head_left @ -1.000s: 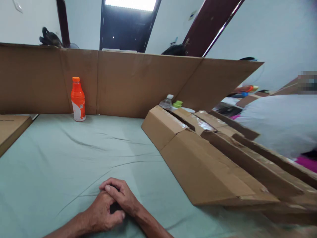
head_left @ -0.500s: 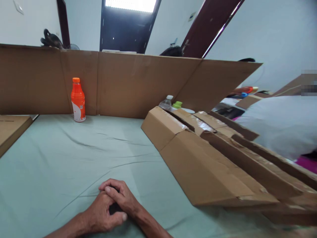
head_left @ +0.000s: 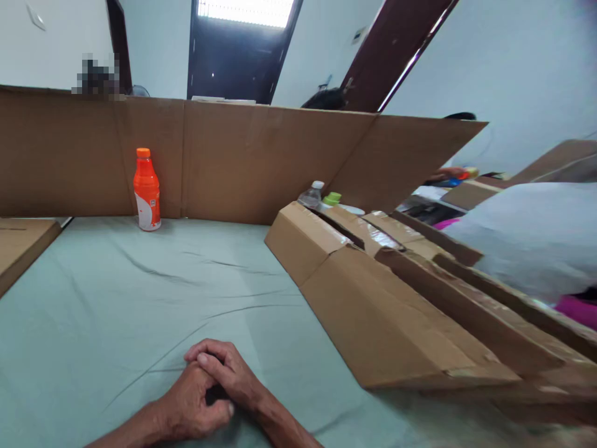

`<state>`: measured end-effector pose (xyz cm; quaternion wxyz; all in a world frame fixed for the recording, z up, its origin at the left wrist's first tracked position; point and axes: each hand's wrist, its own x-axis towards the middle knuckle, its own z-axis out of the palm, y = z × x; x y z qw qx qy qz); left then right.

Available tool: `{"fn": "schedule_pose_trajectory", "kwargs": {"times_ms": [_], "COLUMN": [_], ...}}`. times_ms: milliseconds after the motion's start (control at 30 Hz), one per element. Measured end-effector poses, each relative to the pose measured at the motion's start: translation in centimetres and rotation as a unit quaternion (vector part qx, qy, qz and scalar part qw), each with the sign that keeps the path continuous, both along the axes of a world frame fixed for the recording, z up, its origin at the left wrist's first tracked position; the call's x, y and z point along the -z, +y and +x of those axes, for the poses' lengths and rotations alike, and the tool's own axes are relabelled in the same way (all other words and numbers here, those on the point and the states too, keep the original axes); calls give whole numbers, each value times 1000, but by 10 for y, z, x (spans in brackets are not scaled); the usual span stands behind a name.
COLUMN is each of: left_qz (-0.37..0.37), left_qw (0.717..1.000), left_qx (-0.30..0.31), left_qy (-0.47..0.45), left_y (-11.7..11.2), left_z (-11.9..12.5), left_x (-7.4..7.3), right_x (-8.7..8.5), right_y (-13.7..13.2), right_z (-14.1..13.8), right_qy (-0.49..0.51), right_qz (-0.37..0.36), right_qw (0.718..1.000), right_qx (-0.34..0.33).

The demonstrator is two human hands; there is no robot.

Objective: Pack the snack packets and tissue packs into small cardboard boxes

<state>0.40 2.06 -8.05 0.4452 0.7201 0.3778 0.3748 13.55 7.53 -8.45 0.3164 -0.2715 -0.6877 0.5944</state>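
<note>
On the pale green cloth (head_left: 140,323) near the bottom middle, my two hands are folded together. My right hand (head_left: 236,373) lies over the front of my left hand (head_left: 189,398), its fingers wrapped across the left knuckles. The left thumb points right, and a dark gap shows between it and the right hand. The left fingers are bent down and mostly hidden; no object shows in either hand. Far ahead, an orange bottle (head_left: 147,193) with a white patch and orange cap stands upright on the cloth, well apart from my hands.
A tall cardboard wall (head_left: 261,162) runs along the back. Folded cardboard troughs (head_left: 373,311) slope along the right, with a clear bottle (head_left: 311,196) and a green cap (head_left: 332,198) behind them. A flat cardboard box (head_left: 28,239) lies left. At far right is a white bag (head_left: 522,236).
The view has shifted very slightly. My hands stay folded in the same place and the orange bottle has not moved.
</note>
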Motion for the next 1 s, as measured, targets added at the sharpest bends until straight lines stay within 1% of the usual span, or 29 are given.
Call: {"fn": "schedule_pose_trajectory", "kwargs": {"times_ms": [267, 400, 533, 700, 867, 1000], "left_qz": [-2, -7, -13, 5, 13, 9], "left_qw": [1000, 1000, 1000, 1000, 1000, 1000], "left_qx": [-11, -3, -10, -20, 1, -12], "left_qy": [20, 10, 8, 16, 6, 2], "left_y": [-2, -1, -2, -3, -1, -1], "left_z": [0, 0, 2, 3, 2, 4], "left_x": [-3, -2, -1, -1, 0, -2], "right_x": [-1, -5, -6, -2, -4, -5], "right_y": [1, -1, 0, 1, 0, -1], "right_z": [1, 2, 2, 2, 1, 1], "right_qy": [3, 1, 1, -1, -1, 0], "right_qz": [5, 14, 17, 11, 16, 15], "right_qw": [1000, 1000, 1000, 1000, 1000, 1000], "right_qx": [-15, -16, -18, -17, -15, -17]}}
